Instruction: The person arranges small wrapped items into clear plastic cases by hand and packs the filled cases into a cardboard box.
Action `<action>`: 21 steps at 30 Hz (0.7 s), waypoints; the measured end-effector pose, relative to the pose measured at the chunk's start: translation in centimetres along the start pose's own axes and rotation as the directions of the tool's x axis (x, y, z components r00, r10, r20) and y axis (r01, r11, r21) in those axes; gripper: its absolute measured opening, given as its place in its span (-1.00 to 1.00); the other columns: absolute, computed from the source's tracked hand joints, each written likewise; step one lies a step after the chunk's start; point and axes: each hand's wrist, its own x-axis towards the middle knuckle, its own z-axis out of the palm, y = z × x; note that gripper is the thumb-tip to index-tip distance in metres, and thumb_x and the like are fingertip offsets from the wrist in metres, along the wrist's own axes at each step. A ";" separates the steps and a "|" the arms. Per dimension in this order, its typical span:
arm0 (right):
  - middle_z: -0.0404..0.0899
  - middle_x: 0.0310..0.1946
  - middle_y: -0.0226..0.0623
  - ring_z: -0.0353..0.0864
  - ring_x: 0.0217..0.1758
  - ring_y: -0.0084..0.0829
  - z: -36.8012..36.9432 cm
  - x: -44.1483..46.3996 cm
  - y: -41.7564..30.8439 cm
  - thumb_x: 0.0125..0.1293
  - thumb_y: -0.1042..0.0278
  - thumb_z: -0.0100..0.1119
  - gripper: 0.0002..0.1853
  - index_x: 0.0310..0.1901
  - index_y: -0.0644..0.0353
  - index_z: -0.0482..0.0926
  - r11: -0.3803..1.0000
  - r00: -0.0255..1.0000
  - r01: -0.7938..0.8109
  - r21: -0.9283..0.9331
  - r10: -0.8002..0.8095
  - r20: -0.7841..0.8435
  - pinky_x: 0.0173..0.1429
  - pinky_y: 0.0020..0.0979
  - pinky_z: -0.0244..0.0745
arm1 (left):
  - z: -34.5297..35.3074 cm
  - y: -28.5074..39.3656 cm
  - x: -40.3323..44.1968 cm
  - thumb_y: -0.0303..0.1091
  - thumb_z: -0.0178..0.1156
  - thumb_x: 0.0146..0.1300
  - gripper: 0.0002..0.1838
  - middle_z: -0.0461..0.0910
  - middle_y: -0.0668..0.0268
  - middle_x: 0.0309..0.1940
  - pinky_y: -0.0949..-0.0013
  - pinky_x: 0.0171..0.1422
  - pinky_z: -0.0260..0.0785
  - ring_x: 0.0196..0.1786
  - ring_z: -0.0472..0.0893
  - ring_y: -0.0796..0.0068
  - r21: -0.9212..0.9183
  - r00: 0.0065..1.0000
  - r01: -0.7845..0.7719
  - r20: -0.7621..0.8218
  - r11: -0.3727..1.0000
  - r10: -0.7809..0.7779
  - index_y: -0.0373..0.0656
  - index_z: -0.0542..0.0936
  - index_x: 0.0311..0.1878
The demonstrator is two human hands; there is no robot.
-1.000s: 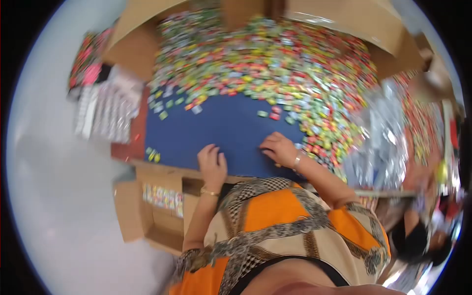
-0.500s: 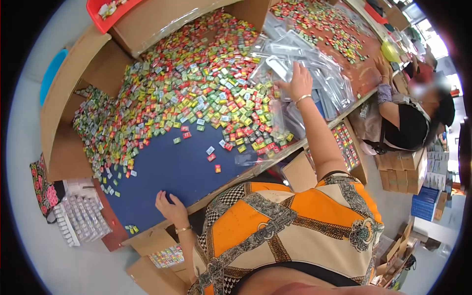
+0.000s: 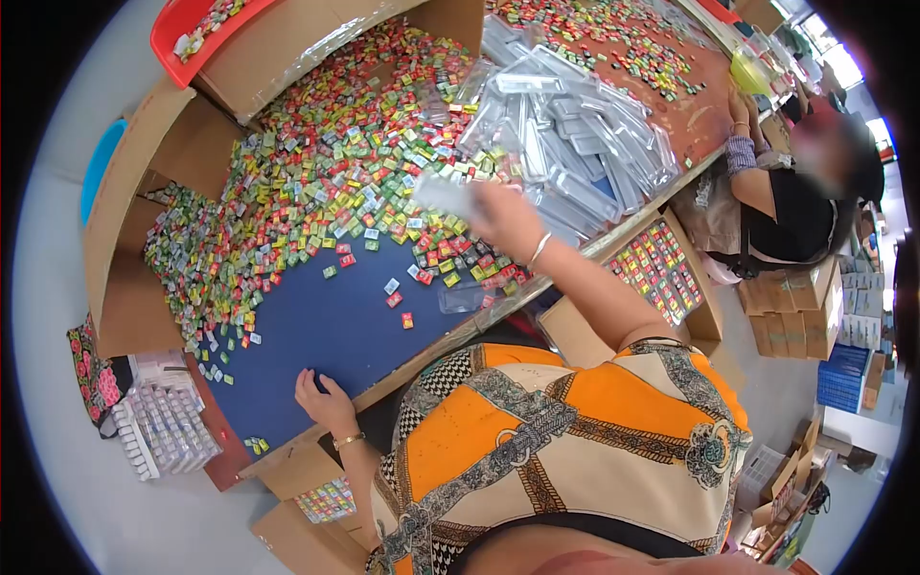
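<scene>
My right hand (image 3: 506,222) is closed on a clear plastic tray (image 3: 441,195), smeared by motion, above the heap of small coloured packets (image 3: 374,158). To its right lies a pile of empty clear plastic trays (image 3: 575,144). Fingers apart and holding nothing, my left hand (image 3: 328,404) rests by the front edge of the blue table surface (image 3: 297,335). A few loose red and white packets (image 3: 394,300) lie on the blue between my hands. Another clear tray (image 3: 462,298) sits close to the table edge.
Cardboard walls (image 3: 144,268) border the heap at the left. A box of packed trays (image 3: 661,268) stands below the table edge at right. Stacked white strips of packs (image 3: 168,431) lie at lower left. A co-worker (image 3: 795,211) sits at the right, near stacked cartons (image 3: 795,311).
My right hand has come away from the tray pile and moved left, carrying a clear plastic tray over the packets. My left hand has hardly moved.
</scene>
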 end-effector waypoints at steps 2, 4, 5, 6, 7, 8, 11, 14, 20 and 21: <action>0.61 -0.11 -0.05 0.63 -0.02 -0.02 2.1 -2.6 -3.6 0.16 0.06 0.42 -0.41 0.15 0.13 0.46 0.991 0.972 0.017 0.131 -0.047 0.231 0.07 -0.10 0.55 | 0.1 -0.4 -0.3 -0.43 0.15 0.36 -0.67 0.54 0.10 0.19 0.13 0.35 0.35 0.25 0.51 0.11 0.018 0.998 -0.047 -0.049 0.999 0.048 -0.33 0.54 0.14; 0.61 -0.07 -0.04 0.64 0.01 -0.01 4.1 -4.4 -6.5 0.19 0.03 0.40 -0.36 0.21 0.14 0.41 0.960 0.913 0.055 0.274 -0.159 0.376 0.09 -0.10 0.55 | -1.7 3.9 0.4 -0.46 0.15 0.36 -0.65 0.53 0.10 0.20 0.14 0.36 0.36 0.27 0.51 0.14 -0.269 1.000 0.017 -0.007 0.963 -0.020 -0.34 0.51 0.18; 0.61 -0.05 -0.03 0.64 0.04 0.00 5.6 -5.5 -7.4 0.20 0.02 0.39 -0.34 0.24 0.15 0.39 0.923 0.877 0.053 0.380 -0.225 0.424 0.11 -0.09 0.55 | -2.8 7.1 0.6 -0.49 0.16 0.36 -0.63 0.52 0.11 0.22 0.15 0.38 0.36 0.28 0.50 0.16 -0.533 0.995 0.095 0.063 0.841 -0.073 -0.36 0.48 0.21; 0.60 -0.04 -0.03 0.63 0.04 0.01 7.4 -6.5 -8.6 0.20 0.02 0.39 -0.32 0.26 0.17 0.38 0.881 0.862 0.103 0.462 -0.311 0.401 0.10 -0.09 0.55 | -3.5 9.0 0.2 -0.52 0.16 0.36 -0.60 0.51 0.11 0.23 0.16 0.39 0.37 0.30 0.49 0.19 -0.745 0.983 0.183 0.148 0.642 -0.108 -0.37 0.45 0.24; 0.60 -0.03 -0.02 0.63 0.03 0.01 9.0 -7.2 -9.9 0.20 0.01 0.38 -0.30 0.27 0.19 0.37 0.829 0.841 0.154 0.538 -0.396 0.369 0.10 -0.08 0.54 | -3.6 9.9 -0.5 -0.52 0.16 0.36 -0.60 0.51 0.11 0.23 0.16 0.39 0.37 0.30 0.49 0.19 -0.746 0.983 0.185 0.146 0.640 -0.113 -0.37 0.45 0.24; 0.59 -0.03 0.00 0.63 0.03 0.02 10.3 -7.8 -11.1 0.19 0.01 0.38 -0.31 0.26 0.21 0.39 0.734 0.814 0.236 0.637 -0.507 0.282 0.10 -0.08 0.54 | -3.5 10.7 -0.9 -0.50 0.14 0.40 -0.61 0.51 0.15 0.22 0.21 0.37 0.38 0.30 0.50 0.27 -0.808 0.954 0.298 0.262 0.507 -0.143 -0.34 0.43 0.26; 0.57 0.01 0.00 0.62 0.05 0.01 11.0 -7.0 -12.9 0.19 0.03 0.38 -0.34 0.23 0.23 0.44 0.668 0.745 0.383 0.639 -0.632 0.214 0.12 -0.10 0.54 | -3.3 11.7 -1.1 -0.46 0.11 0.48 -0.64 0.52 0.23 0.20 0.31 0.32 0.42 0.28 0.50 0.43 -0.844 0.868 0.496 0.484 0.203 -0.111 -0.29 0.40 0.28; 0.56 0.07 -0.02 0.60 0.10 -0.01 10.5 -5.9 -13.8 0.20 0.09 0.36 -0.41 0.20 0.21 0.50 0.721 0.669 0.508 0.472 -0.675 0.311 0.16 -0.15 0.52 | -4.2 9.5 -1.4 -0.55 0.14 0.44 -0.55 0.48 0.15 0.25 0.29 0.30 0.46 0.26 0.53 0.33 -0.826 0.808 0.556 0.563 -0.089 -0.173 -0.35 0.33 0.35; 0.62 -0.07 -0.08 0.62 -0.05 0.00 9.1 -7.2 -15.2 0.15 0.17 0.40 -0.59 -0.01 0.18 0.60 0.761 0.710 0.299 0.576 -0.580 0.399 0.10 -0.16 0.54 | -3.8 9.6 -2.6 -0.54 0.15 0.45 -0.56 0.50 0.18 0.22 0.37 0.25 0.48 0.20 0.56 0.39 -0.867 0.851 0.498 0.490 -0.007 -0.190 -0.34 0.35 0.34; 0.63 -0.10 -0.10 0.62 -0.07 0.00 8.9 -7.1 -15.2 0.14 0.19 0.41 -0.62 -0.04 0.17 0.61 0.726 0.732 0.285 0.625 -0.586 0.347 0.08 -0.16 0.54 | -3.8 9.5 -2.5 -0.54 0.16 0.44 -0.57 0.51 0.18 0.21 0.37 0.25 0.48 0.19 0.56 0.39 -0.869 0.850 0.494 0.485 -0.006 -0.207 -0.34 0.36 0.33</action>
